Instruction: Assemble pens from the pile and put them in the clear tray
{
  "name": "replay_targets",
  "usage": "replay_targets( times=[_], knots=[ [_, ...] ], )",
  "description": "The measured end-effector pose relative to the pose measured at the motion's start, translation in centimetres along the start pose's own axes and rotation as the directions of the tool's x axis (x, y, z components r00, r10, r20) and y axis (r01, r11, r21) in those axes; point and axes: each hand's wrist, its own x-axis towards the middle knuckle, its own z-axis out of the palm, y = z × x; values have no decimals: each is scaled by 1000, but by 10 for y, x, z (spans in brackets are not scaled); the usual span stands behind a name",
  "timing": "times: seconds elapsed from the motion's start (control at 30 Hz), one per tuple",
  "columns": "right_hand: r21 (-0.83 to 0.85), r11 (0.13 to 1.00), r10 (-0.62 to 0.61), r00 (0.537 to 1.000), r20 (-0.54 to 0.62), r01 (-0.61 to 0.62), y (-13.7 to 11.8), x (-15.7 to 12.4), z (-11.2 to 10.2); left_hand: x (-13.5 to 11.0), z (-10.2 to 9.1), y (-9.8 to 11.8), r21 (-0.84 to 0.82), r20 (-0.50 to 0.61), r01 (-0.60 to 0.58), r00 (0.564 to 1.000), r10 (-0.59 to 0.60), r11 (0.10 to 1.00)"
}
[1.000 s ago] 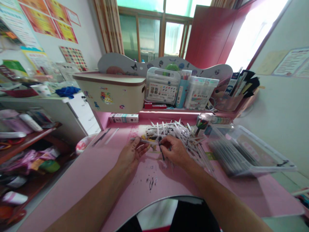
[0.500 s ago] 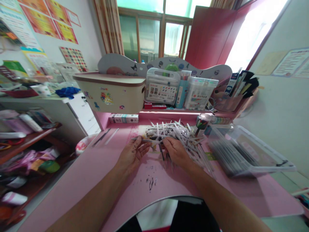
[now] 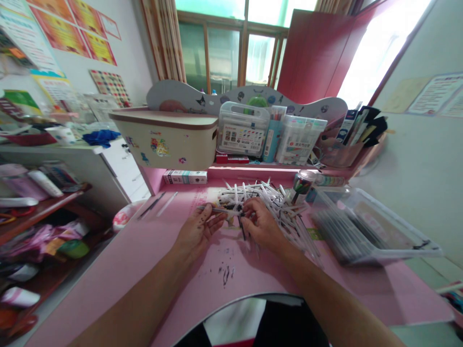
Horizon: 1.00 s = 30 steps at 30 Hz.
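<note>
Between thumb and fingers, my left hand (image 3: 202,226) pinches a slim, pale pen (image 3: 221,210) that lies roughly level above the pink desk. Dark ink spots mark the skin of this hand. At the pen's right end, my right hand (image 3: 262,224) curls its fingers and thumb round the dark tip; the fingers partly hide the contact. Just behind both hands spreads a loose pile of white and clear pen parts (image 3: 269,193), with some black pieces among them. Thin dark sticks poke out beneath my right hand.
A clear plastic bin (image 3: 390,236) holding a stack of grey pens stands at the right. A clear jar of pens (image 3: 303,185) is behind the pile. Two loose pens (image 3: 167,204) lie on the left. Black ink smears (image 3: 226,273) mark the desk (image 3: 144,270) in front.
My right hand's fingers have lifted and curled more at the pen's right end. My left hand and the pen have stayed nearly still.
</note>
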Motion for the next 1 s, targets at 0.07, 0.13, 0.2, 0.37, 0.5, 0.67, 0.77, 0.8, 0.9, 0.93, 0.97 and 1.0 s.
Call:
replay_targets(
  times=[0.07, 0.13, 0.2, 0.37, 0.5, 0.67, 0.77, 0.8, 0.9, 0.93, 0.97, 1.0],
  knots=[
    [2, 1000, -12, 1000, 4, 12, 1, 0, 0, -1, 0, 0, 4, 3, 0, 1000, 0, 1000],
    [4, 1000, -2, 1000, 8, 2, 1, 0, 0, -1, 0, 0, 9, 12, 0, 1000, 0, 1000],
    [-9, 1000, 22, 1000, 12, -22, 1, -1, 0, -1, 0, 0, 13, 15, 1, 1000, -1, 1000],
    [-37, 999, 6, 1000, 12, -5, 0, -2, -1, -2, 2, 1, 13, 0, 3, 1000, -3, 1000],
    [-32, 999, -5, 1000, 25, 6, 0, -1, -1, -2, 1, 0, 14, 2, -4, 1000, 4, 1000],
    [-45, 997, 62, 998, 23, -61, -1, -4, -1, -1, 0, -1, 24, 2, -2, 1000, 2, 1000],
    [-38, 999, 25, 999, 36, -24, 0, -4, 0, 0, 0, -1, 27, -2, -1, 1000, 1, 1000],
    [-33, 999, 13, 999, 38, -12, 0, -4, 0, 0, 0, -1, 27, -2, -3, 1000, 3, 1000],
    [-28, 1000, 5, 999, 37, -4, 0, -4, 0, 0, 0, -2, 29, 2, -4, 1000, 4, 1000],
    [-31, 999, 9, 999, 36, -7, -1, -4, 0, 1, -1, -2, 30, 3, -2, 1000, 2, 1000],
    [-37, 999, 11, 999, 35, -10, -2, -4, -1, 1, -1, -3, 30, 4, -1, 1000, 1, 1000],
    [-42, 999, 11, 999, 34, -10, -2, -5, -1, 1, -1, -3, 30, 8, -1, 1000, 1, 1000]
  ],
)
